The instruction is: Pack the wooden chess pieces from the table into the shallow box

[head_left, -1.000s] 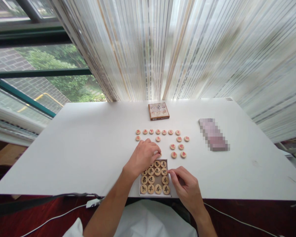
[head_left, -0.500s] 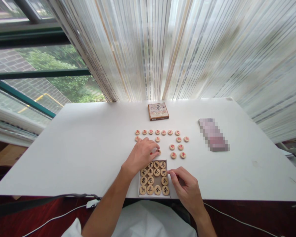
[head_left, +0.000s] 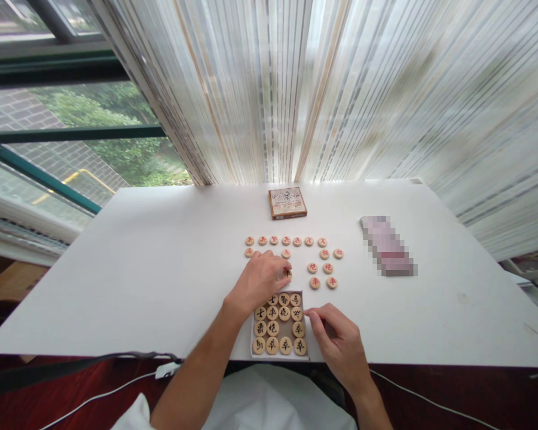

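My left hand (head_left: 260, 276) pinches a round wooden Chinese chess piece (head_left: 287, 274) with a black character, just beyond the open box. Thumb and index finger of my right hand (head_left: 338, 331) are closed at the right rim of the shallow box bottom (head_left: 305, 334). Inside it lie rows of black-marked chess pieces (head_left: 272, 346), with a gap near the middle right; my left wrist hides its far left corner. Red-marked pieces (head_left: 286, 240) form a row farther out. Nearer are a red horse piece (head_left: 286, 254) and a few pairs of red pieces (head_left: 327, 269) to the right.
A decorated box lid (head_left: 287, 203) lies toward the back of the white table (head_left: 138, 269). At the right is a pixelated, pinkish flat item (head_left: 388, 246). Striped curtains (head_left: 269, 89) hang behind the table, and a white cable (head_left: 103, 391) runs below its front edge.
My left hand has shifted slightly, and the piece in its fingers has turned to show its black character more clearly. A red-marked piece under the fingers is now hidden. My right hand stays put.
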